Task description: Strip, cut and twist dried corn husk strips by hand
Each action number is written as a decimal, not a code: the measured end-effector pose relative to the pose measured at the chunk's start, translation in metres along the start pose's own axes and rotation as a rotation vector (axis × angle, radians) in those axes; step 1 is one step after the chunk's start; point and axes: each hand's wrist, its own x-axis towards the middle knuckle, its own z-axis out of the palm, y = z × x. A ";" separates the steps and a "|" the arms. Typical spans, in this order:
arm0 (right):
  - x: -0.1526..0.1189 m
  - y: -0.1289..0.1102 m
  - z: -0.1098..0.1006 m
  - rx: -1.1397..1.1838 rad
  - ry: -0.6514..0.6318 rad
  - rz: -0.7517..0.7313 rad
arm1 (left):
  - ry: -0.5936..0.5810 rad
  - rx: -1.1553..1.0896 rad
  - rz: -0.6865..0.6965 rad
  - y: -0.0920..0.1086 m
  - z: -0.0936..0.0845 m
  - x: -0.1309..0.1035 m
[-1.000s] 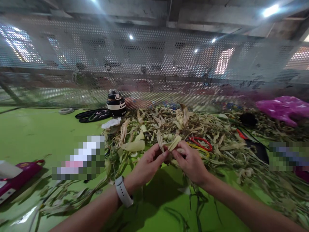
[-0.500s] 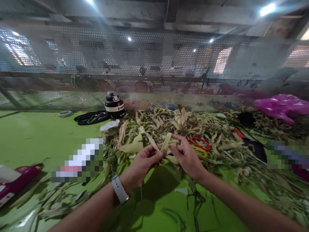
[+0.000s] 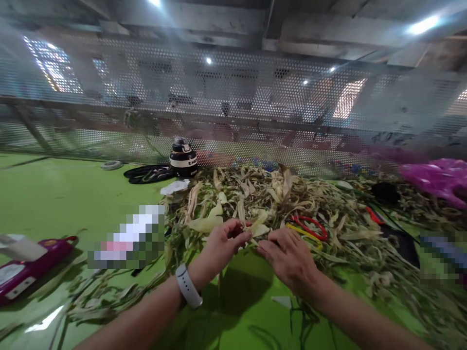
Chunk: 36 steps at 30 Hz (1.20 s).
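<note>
Pale, dry corn husk (image 3: 257,226) fans out above the fingertips of my left hand (image 3: 222,245), which pinches its base. My left wrist wears a white watch band. Close on its right, my right hand (image 3: 290,257) is closed, back upward, with thumb and fingers pressed together at the husk's lower right. What its fingertips hold is hidden. Behind both hands spreads a big pile of dried husks and leaves (image 3: 244,187). Just beyond my right hand, red-handled scissors (image 3: 310,227) lie in the pile, beside a yellow loop (image 3: 303,235).
A black bottle (image 3: 183,160) stands behind the pile, near a black cord-like bundle (image 3: 149,173) and white tissue (image 3: 175,186). To the left lies a magenta device (image 3: 36,265). A pink plastic bag (image 3: 436,180) sits far right. Perforated metal mesh (image 3: 233,112) closes off the green table's back.
My right hand has moved down and slightly right, turning its back upward and curling its fingers. My left hand keeps its pinch on the husk. The whole view has shifted slightly.
</note>
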 end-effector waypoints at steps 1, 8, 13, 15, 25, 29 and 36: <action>0.000 0.000 0.000 -0.016 0.017 -0.020 | -0.027 0.057 0.037 0.000 0.000 0.000; 0.007 0.003 -0.003 0.173 0.006 0.070 | -0.173 0.375 0.241 0.007 -0.001 -0.006; 0.006 -0.002 -0.001 0.311 -0.083 0.276 | -0.189 0.354 0.232 0.012 -0.003 -0.011; 0.005 -0.004 -0.001 0.439 -0.136 0.410 | -0.192 0.297 0.184 0.013 -0.003 -0.012; 0.004 -0.011 0.001 0.851 -0.153 0.826 | -0.130 -0.060 -0.058 0.016 0.003 -0.016; 0.005 -0.015 0.002 0.901 -0.107 0.884 | -0.105 -0.168 -0.088 0.014 0.004 -0.017; 0.010 -0.016 0.002 1.090 -0.073 0.988 | -0.054 -0.265 -0.102 0.008 0.013 -0.014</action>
